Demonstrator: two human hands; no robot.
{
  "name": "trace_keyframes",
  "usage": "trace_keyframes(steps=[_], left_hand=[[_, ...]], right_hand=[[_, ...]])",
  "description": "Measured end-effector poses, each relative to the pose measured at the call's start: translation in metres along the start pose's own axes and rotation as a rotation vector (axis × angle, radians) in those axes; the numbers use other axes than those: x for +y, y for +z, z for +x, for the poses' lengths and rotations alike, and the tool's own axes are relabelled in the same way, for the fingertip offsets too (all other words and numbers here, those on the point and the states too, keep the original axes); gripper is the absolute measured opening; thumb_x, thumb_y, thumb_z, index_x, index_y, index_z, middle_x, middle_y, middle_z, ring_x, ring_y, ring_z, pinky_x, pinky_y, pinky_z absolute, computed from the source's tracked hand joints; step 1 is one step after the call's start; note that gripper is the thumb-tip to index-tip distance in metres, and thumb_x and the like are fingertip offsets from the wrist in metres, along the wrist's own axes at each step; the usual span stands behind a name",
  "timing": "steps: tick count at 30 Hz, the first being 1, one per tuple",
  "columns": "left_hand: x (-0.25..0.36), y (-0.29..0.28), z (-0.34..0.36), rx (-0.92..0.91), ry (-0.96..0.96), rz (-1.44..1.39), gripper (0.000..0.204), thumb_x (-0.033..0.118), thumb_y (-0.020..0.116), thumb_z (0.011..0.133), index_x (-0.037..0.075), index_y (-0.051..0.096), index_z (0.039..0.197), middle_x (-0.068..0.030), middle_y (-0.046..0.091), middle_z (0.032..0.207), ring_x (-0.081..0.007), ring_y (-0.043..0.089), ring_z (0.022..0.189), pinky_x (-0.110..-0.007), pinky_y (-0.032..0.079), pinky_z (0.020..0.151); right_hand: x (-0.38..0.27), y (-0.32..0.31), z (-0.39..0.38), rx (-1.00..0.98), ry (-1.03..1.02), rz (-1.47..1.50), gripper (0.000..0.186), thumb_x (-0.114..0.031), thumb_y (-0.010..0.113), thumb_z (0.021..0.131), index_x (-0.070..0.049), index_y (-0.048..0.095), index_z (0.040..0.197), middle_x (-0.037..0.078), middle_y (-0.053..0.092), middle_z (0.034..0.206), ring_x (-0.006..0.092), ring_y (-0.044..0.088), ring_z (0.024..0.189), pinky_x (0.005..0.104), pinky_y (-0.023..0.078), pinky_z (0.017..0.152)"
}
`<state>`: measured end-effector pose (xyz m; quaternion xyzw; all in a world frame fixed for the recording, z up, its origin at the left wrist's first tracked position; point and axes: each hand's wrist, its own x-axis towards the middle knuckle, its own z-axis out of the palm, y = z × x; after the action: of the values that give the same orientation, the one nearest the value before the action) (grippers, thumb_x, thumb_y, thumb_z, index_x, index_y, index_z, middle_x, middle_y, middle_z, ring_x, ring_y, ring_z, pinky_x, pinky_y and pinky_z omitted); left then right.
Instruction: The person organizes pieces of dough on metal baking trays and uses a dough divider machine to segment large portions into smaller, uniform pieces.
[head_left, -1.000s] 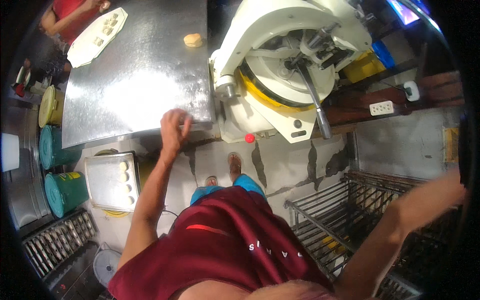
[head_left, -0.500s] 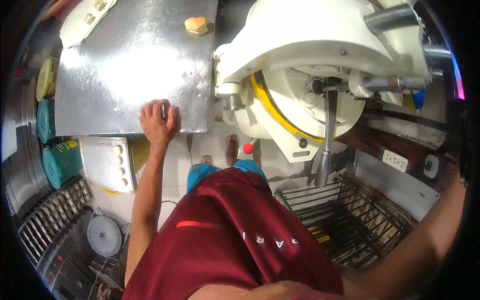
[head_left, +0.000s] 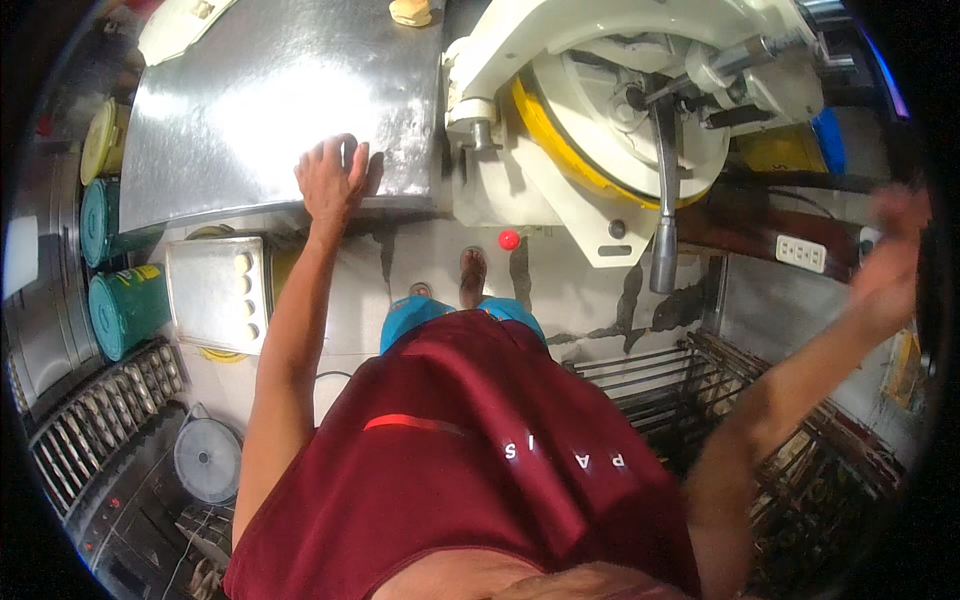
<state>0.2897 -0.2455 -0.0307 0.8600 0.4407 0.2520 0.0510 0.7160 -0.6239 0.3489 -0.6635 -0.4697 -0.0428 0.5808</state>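
My left hand [head_left: 332,182] rests on the near edge of a shiny metal table [head_left: 200,165], its fingers loosely bent and apart with nothing in them. At the table's far edge sits a tan lump [head_left: 410,12] that looks like dough or bread. My right hand [head_left: 888,255] is raised at the far right by the wall, near a white power outlet [head_left: 801,253]. Motion blurs its fingers, so I cannot see whether it holds anything. Between my hands stands a large cream-coloured machine [head_left: 590,215] with a yellow band and a metal lever [head_left: 665,200] hanging down.
Left of the table stand lidded tubs, including a green one [head_left: 125,310]. A tray [head_left: 215,290] with several small pale pieces lies below the table's edge. A black metal rack [head_left: 640,385] is on my right. A red knob [head_left: 509,239] sticks out by my feet.
My right hand has come into view at the right, raised beside the wall. The view has shifted, so the table and machine sit higher. My left hand stays on the table edge.
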Motion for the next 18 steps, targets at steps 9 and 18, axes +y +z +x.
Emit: trace_keyframes(steps=[9, 18], left_hand=[[0.034, -0.021, -0.081, -0.403, 0.159, -0.680, 0.034, 0.037, 0.067, 0.092, 0.006, 0.069, 0.107, -0.0179, 0.069, 0.098, -0.0352, 0.067, 0.090, -0.045, 0.052, 0.083], [0.052, -0.064, -0.302, -1.676, 0.340, -0.391, 0.079, 0.073, 0.054, 0.089, 0.001, 0.072, 0.113, -0.0261, 0.071, 0.108, -0.0409, 0.067, 0.105, -0.047, 0.050, 0.094]], right_hand=[[0.177, 0.156, -0.390, 0.633, 1.473, 0.480, 0.054, -0.046, 0.058, 0.101, -0.004, 0.047, 0.134, 0.014, 0.053, 0.128, 0.0278, 0.058, 0.105, 0.0425, 0.055, 0.086], [0.241, 0.194, -0.337, 0.930, 1.184, 0.997, 0.044, -0.038, 0.026, 0.110, -0.009, 0.040, 0.079, 0.003, 0.037, 0.065, 0.0197, 0.034, 0.055, 0.0390, 0.040, 0.055]])
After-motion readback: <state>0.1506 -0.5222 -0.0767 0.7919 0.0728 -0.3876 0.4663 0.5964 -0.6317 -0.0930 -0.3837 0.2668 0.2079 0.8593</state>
